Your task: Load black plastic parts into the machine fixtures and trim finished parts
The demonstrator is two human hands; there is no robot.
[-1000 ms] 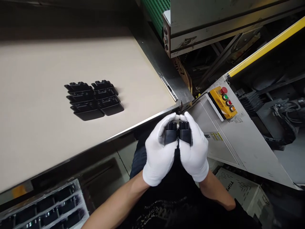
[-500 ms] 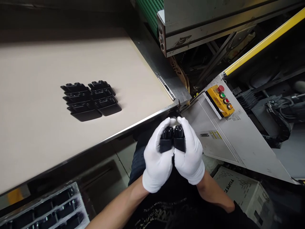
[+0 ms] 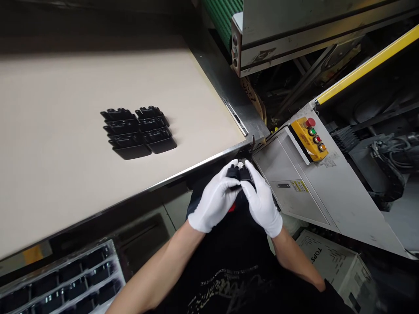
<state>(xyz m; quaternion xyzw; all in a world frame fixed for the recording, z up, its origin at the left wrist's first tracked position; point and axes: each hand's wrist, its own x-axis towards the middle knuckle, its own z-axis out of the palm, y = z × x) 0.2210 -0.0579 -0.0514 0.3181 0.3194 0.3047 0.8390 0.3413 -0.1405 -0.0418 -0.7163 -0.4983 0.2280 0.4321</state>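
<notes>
My left hand (image 3: 214, 198), in a white glove, is closed on a small black plastic part (image 3: 233, 172). A second black plastic part (image 3: 245, 173) sits in my right hand (image 3: 262, 198), gloved in white too, with the thumb pressed against it. Both parts are held side by side in front of my body, just off the table's front edge. Several similar black parts (image 3: 131, 150) lie in two columns on the beige tabletop (image 3: 65, 183), to the left of my hands. My fingertips partly hide the held parts.
At the lower left stands a tray (image 3: 114, 257) with several black parts in it. A yellow button box (image 3: 309, 139) is mounted on the grey cabinet (image 3: 314, 196) at right. Behind is a green conveyor belt (image 3: 225, 19); a white box (image 3: 330, 261) stands lower right.
Both hands have moved slightly up and tilted the black parts, so more of them is covered by my fingers. The view has shifted, moving the table parts rightward.
</notes>
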